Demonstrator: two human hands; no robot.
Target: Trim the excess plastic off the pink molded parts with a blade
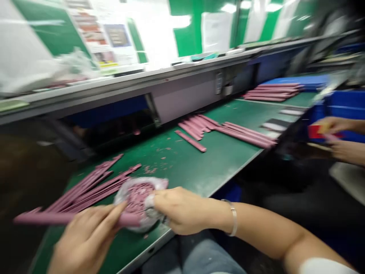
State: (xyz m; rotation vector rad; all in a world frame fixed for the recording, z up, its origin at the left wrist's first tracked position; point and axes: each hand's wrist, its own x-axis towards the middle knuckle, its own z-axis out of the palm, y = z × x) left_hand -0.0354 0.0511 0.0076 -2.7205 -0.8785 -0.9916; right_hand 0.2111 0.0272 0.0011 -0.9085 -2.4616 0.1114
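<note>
My left hand (85, 236) is closed around a long pink plastic tube (48, 218), held level near the front of the green bench. The tube's right end reaches a clear plastic bag (121, 192), opened like a bowl and filled with pink scraps (138, 196). My right hand (185, 211) is closed at that end of the tube, beside the bag. A white covering shows at its fingertips, along with a small dark and shiny piece too blurred to name. Behind the left hand lies a pile of long pink strips (85, 186).
Pink crumbs lie on the green bench (216, 163). Farther right are pink tubes (245, 137) and another stack (272, 92). A shelf (182, 72) runs along the back. At right, a co-worker's hands (339, 137) hold something red and yellow near a blue bin (348, 106).
</note>
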